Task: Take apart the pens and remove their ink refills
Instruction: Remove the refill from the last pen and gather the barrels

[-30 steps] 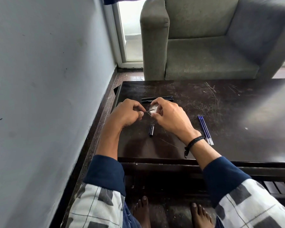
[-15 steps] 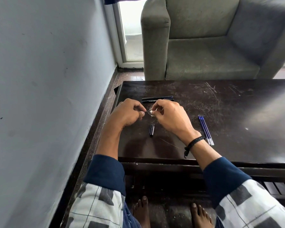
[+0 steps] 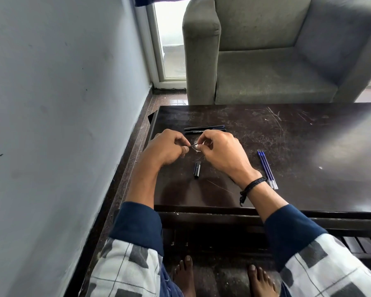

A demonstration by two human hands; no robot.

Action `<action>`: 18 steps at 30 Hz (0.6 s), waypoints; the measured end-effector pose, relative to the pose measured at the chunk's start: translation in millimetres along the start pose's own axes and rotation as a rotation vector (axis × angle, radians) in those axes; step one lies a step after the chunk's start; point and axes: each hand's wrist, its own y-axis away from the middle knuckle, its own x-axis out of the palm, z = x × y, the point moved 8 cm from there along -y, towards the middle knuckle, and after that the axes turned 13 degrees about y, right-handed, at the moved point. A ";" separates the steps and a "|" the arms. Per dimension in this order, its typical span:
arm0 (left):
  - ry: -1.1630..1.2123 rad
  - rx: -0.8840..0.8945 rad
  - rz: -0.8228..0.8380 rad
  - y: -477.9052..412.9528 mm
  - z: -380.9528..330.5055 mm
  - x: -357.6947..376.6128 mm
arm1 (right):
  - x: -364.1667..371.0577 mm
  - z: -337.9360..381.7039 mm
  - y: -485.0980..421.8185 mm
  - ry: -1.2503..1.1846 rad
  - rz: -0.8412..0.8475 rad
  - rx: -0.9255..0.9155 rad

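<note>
A plain grey painted wall (image 3: 58,125) fills the left of the frame. A grey upholstered armchair (image 3: 266,67) occupies the upper right, behind a dark brown, scratched wooden desk (image 3: 308,146) that spans the centre and right.

Two forearms in navy-cuffed checked sleeves (image 3: 137,224) enter from the bottom edge. Both hands are raised just above the desk's left portion, close together, with fingers curled. The left hand (image 3: 165,150) pinches one end of a thin dark rod (image 3: 193,145) between thumb and forefinger. The right hand (image 3: 221,151), with a black braided wristband (image 3: 253,185), pinches the other end. Whether it also holds a further piece cannot be told.

Two black pens (image 3: 205,127) lie side by side on the desk just above the hands. A group of blue ink refills (image 3: 267,169) lies right of centre, beside the right wrist but apart from it. A short black pen cap (image 3: 197,169) lies on the desk directly below the gap between the hands.

Bare feet (image 3: 184,273) show at the bottom edge under the desk.
</note>
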 end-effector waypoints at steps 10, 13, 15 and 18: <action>-0.014 -0.005 0.011 0.1 -0.4 1.9 | 0.0 1.3 0.2 0.000 0.009 -0.007; -0.010 -0.012 0.015 -2.3 2.5 2.5 | -0.7 3.4 0.5 0.000 0.015 -0.011; -0.008 -0.012 0.016 -3.9 3.9 2.7 | -1.3 4.1 0.5 0.003 0.019 -0.014; -0.003 -0.006 0.014 -4.6 2.2 2.8 | -0.6 2.7 0.0 0.007 0.023 -0.015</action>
